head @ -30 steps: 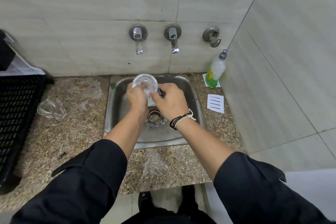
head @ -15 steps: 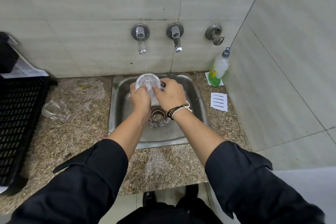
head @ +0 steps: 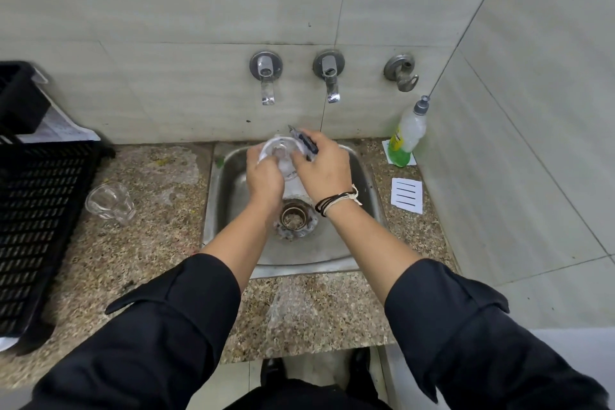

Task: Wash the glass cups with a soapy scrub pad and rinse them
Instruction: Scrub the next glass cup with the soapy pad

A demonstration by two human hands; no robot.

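Over the back of the steel sink (head: 362, 183), my left hand (head: 264, 176) holds a clear glass cup (head: 279, 151) with its mouth tipped toward me. My right hand (head: 324, 168) grips a dark scrub pad (head: 307, 143) pressed against the cup's right rim. A second glass cup (head: 109, 205) lies on its side on the granite counter (head: 139, 253), left of the sink and apart from both hands.
Two wall taps (head: 266, 76) (head: 329, 75) hang above the sink; no water runs. A green dish-soap bottle (head: 407, 133) stands in the right corner beside a white card (head: 407, 195). A black plastic crate (head: 36, 216) fills the left counter. The drain strainer (head: 294, 218) shows below my wrists.
The right hand has slid the scrub pad from inside the cup's side up to its right rim. The cup has stayed over the sink in the left hand.
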